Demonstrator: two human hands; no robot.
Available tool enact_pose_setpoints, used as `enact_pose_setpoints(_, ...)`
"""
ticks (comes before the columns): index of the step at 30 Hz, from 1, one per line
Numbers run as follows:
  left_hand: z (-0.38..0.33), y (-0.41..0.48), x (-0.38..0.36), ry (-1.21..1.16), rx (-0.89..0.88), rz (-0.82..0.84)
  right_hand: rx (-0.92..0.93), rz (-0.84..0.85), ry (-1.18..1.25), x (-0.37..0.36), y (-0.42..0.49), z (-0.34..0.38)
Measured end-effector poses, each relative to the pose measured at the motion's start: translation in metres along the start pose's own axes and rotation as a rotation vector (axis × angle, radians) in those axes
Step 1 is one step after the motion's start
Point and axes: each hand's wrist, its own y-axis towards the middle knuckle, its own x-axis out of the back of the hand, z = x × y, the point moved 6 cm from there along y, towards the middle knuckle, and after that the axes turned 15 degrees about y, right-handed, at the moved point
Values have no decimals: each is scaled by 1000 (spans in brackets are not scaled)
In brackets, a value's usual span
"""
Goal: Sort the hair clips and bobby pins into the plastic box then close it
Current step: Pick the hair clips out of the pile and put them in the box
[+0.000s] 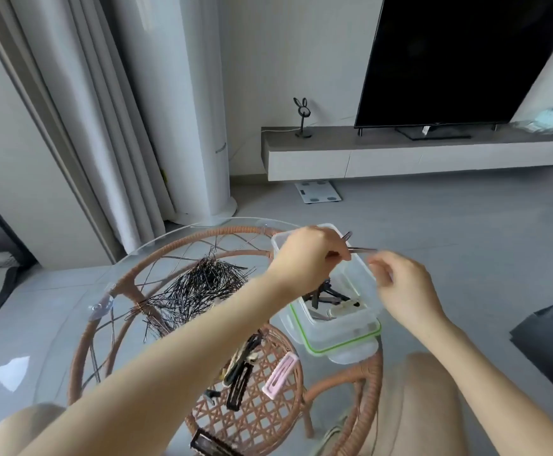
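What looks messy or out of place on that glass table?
A tangled heap of black bobby pins sprawls loose across the glass table, and several hair clips, one pink, lie scattered nearer the person. The plastic box stands open on its green-rimmed lid.

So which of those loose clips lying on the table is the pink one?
The pink clip is the flat rectangular snap clip lying nearest the plastic box, on the right of the group; the other clips beside it are black or dark.
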Motion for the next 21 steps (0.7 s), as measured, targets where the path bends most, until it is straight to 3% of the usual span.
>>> enact_pose_setpoints(5, 4, -1, -59, 101, -99, 530, 44, -11, 2, 11, -5, 6)
enact_pose_setpoints(7, 10, -10, -55, 27, -88, 533, 93, -16, -1, 11, -10, 16)
enact_pose_setpoints(9, 19, -19, -34, -22, -58, 423, 164, 31, 28, 7, -18, 33)
enact_pose_setpoints(12, 39, -51, -9, 83, -58, 351, 259, 380, 120, -29, -48, 62)
enact_pose_setpoints(15, 45, -104, 1, 182, -127, 419, 385, 741, -14, -76, -94, 78)
enact_pose_setpoints(18, 40, -151, -5, 362, -204, 572, 409, 891, -224, -107, -120, 69)
enact_pose_setpoints(21, 50, -195, -9, 499, -72, 657, 431, 938, -293, -128, -125, 68)
